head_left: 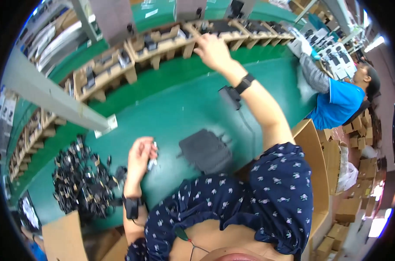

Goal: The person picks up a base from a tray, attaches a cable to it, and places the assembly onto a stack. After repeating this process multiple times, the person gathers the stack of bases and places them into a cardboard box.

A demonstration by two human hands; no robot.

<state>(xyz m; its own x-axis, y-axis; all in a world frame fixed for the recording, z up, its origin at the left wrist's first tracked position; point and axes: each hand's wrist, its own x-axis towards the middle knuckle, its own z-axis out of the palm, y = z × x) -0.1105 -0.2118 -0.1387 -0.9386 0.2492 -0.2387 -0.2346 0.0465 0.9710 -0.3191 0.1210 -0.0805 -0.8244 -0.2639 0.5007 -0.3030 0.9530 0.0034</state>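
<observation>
My right hand (214, 53) is stretched out to the far side of the green table, over the near edge of a cardboard tray (189, 45) in the row. Its thumb stands apart from the fingers, and no held thing shows. Low on the left, my left hand (139, 155) is closed with curled fingers; small whitish bits show at the fingertips, too small to name. Beside it lies a large heap of black cables (86, 180) with connectors. Between my arms, a flat black fabric-like piece (205, 151) rests on the table.
Cardboard trays holding black parts (91, 77) curve along the far edge. A grey post (54, 93) stands on the table at left. Under my right forearm is a black device (230, 96) with a cable. A co-worker in blue (339, 102) works at right, near open cardboard boxes (312, 163).
</observation>
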